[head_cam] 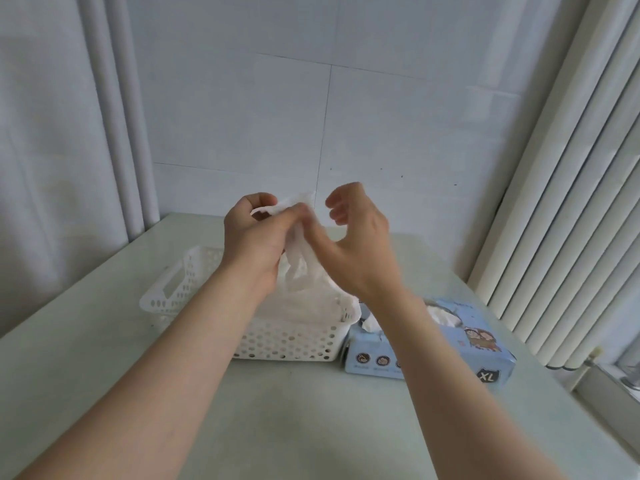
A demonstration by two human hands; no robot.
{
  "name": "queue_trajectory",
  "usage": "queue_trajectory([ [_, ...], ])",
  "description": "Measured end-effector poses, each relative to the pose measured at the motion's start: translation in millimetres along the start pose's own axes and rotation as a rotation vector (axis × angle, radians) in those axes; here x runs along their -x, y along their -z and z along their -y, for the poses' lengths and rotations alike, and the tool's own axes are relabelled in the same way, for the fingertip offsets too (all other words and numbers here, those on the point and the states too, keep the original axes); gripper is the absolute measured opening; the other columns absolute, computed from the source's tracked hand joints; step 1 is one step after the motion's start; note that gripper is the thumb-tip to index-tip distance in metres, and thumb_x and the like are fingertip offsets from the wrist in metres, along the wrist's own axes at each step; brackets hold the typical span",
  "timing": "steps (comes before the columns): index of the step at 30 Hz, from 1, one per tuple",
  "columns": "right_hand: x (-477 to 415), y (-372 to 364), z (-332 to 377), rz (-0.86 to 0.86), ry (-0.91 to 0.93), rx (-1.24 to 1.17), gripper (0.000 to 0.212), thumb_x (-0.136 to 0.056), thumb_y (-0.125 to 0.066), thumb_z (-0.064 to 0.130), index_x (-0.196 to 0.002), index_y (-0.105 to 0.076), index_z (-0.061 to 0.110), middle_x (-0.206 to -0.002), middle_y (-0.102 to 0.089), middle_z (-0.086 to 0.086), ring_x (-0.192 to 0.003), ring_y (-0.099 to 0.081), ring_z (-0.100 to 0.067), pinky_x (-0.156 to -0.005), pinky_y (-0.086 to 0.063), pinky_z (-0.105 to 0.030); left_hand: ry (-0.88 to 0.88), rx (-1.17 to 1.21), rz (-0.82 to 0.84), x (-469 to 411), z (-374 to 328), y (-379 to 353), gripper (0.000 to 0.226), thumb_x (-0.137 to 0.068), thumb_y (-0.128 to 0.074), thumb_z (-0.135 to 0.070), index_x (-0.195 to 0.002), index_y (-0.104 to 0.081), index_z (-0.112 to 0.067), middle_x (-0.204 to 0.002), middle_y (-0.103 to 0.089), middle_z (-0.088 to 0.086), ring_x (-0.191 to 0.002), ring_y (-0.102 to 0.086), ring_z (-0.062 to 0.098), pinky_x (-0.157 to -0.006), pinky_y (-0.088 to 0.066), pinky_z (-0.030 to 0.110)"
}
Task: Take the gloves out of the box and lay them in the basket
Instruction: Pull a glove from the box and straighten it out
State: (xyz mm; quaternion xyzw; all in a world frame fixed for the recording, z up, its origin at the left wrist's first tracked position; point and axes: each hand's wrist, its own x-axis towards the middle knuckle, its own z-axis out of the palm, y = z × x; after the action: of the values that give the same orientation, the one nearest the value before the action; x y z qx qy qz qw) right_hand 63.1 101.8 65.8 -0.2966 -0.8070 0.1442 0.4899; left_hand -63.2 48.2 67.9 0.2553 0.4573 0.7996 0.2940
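Observation:
A thin, clear-white glove (298, 261) hangs above the white perforated basket (287, 344). My left hand (252, 240) pinches its top edge, and my right hand (349, 244) grips the same glove with thumb and forefinger, its other fingers spread. More gloves (304, 306) lie heaped in the basket. To the basket's right, touching it, lies the light blue glove box (460, 348), marked XL, with white gloves (441, 315) poking from its top opening. My right forearm crosses over part of the box.
A pale table (311, 410) carries the basket and box. A white tiled wall stands close behind. White pipes run up at the left, and vertical blinds (568, 202) hang at the right by a window sill.

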Motion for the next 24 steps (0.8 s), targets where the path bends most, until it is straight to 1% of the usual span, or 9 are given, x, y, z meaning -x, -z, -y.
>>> queue_trajectory([
  [3, 5.9, -5.1, 1.0, 0.016, 0.124, 0.219, 0.041, -0.081, -0.072, 0.061, -0.1, -0.059, 0.026, -0.097, -0.063, 0.01, -0.091, -0.064, -0.016, -0.086, -0.051, -0.041, -0.043, -0.022, 0.016, 4.9, -4.5, -2.5, 0.044, -0.08, -0.09, -0.008, -0.11, -0.059, -0.017, -0.098, -0.068, 0.006, -0.078, -0.072, 0.022, -0.069, -0.061, 0.031],
  [7, 1.9, -2.8, 4.0, 0.022, 0.096, 0.215, 0.017, -0.09, -0.068, 0.039, -0.093, -0.076, 0.025, -0.091, -0.072, 0.008, -0.085, -0.068, -0.016, -0.081, -0.056, -0.041, -0.121, -0.071, 0.011, 11.3, -10.3, -5.3, 0.055, -0.082, -0.09, -0.013, -0.125, -0.055, -0.015, -0.111, -0.068, 0.007, -0.082, -0.079, 0.017, -0.077, -0.064, 0.031],
  [11, -4.4, 12.0, 13.3, 0.024, -0.088, -0.114, 0.014, -0.09, -0.068, 0.022, -0.091, -0.082, 0.019, -0.08, -0.078, 0.011, -0.08, -0.073, -0.004, -0.081, -0.061, -0.03, -0.1, 0.007, 0.04, 9.4, -14.2, -3.5, 0.055, -0.086, -0.086, -0.011, -0.13, -0.053, -0.012, -0.125, -0.064, 0.014, -0.095, -0.079, 0.022, -0.084, -0.064, 0.032],
  [14, -6.9, 21.2, 16.9, 0.043, -0.247, -0.332, 0.014, -0.089, -0.067, 0.02, -0.086, -0.081, 0.02, -0.076, -0.078, 0.006, -0.077, -0.075, -0.011, -0.073, -0.062, -0.032, -0.016, 0.065, 0.089, 2.8, -16.8, 1.7, 0.05, -0.089, -0.082, -0.005, -0.13, -0.054, -0.01, -0.131, -0.063, 0.018, -0.101, -0.078, 0.029, -0.089, -0.064, 0.036],
  [17, -9.1, 26.1, 17.0, 0.027, -0.39, -0.484, 0.016, -0.091, -0.061, 0.014, -0.082, -0.074, 0.016, -0.075, -0.075, 0.004, -0.069, -0.069, -0.014, -0.061, -0.054, -0.026, 0.058, 0.023, 0.178, -3.0, -20.6, 7.1, 0.042, -0.09, -0.072, 0.01, -0.128, -0.059, -0.004, -0.124, -0.069, 0.023, -0.092, -0.078, 0.025, -0.08, -0.064, 0.033],
  [19, -10.3, 28.0, 16.4, 0.05, -0.442, -0.51, 0.021, -0.092, -0.055, 0.007, -0.076, -0.068, 0.014, -0.07, -0.065, 0.003, -0.064, -0.058, -0.015, -0.059, -0.047, -0.024, 0.132, -0.06, 0.251, -3.3, -24.7, 10.6, 0.04, -0.089, -0.063, 0.014, -0.125, -0.065, -0.003, -0.11, -0.074, 0.018, -0.085, -0.076, 0.024, -0.069, -0.061, 0.03],
  [20, -11.1, 28.4, 15.6, 0.089, -0.453, -0.526, 0.022, -0.093, -0.053, 0.005, -0.077, -0.068, 0.012, -0.071, -0.063, 0.001, -0.066, -0.056, -0.016, -0.062, -0.046, -0.026, 0.175, -0.13, 0.284, -2.8, -26.6, 12.5, 0.034, -0.089, -0.062, 0.009, -0.121, -0.067, -0.003, -0.102, -0.074, 0.014, -0.079, -0.074, 0.022, -0.064, -0.059, 0.029],
  [22, -11.3, 30.5, 14.0, 0.192, -0.475, -0.571, 0.024, -0.096, -0.051, 0.005, -0.085, -0.072, 0.007, -0.077, -0.065, -0.004, -0.072, -0.059, -0.019, -0.068, -0.048, -0.029, 0.267, -0.282, 0.348, -1.3, -28.5, 14.9, 0.023, -0.091, -0.063, -0.015, -0.111, -0.07, -0.005, -0.094, -0.071, 0.008, -0.069, -0.067, 0.019, -0.059, -0.055, 0.028],
  [24, -10.8, 32.7, 12.6, 0.273, -0.499, -0.598, 0.026, -0.098, -0.05, 0.008, -0.093, -0.076, 0.008, -0.081, -0.07, -0.005, -0.075, -0.066, -0.02, -0.069, -0.052, -0.029, 0.345, -0.374, 0.42, -0.3, -28.0, 16.8, 0.032, -0.09, -0.063, -0.038, -0.105, -0.071, -0.01, -0.09, -0.071, 0.006, -0.068, -0.065, 0.02, -0.065, -0.052, 0.031],
])
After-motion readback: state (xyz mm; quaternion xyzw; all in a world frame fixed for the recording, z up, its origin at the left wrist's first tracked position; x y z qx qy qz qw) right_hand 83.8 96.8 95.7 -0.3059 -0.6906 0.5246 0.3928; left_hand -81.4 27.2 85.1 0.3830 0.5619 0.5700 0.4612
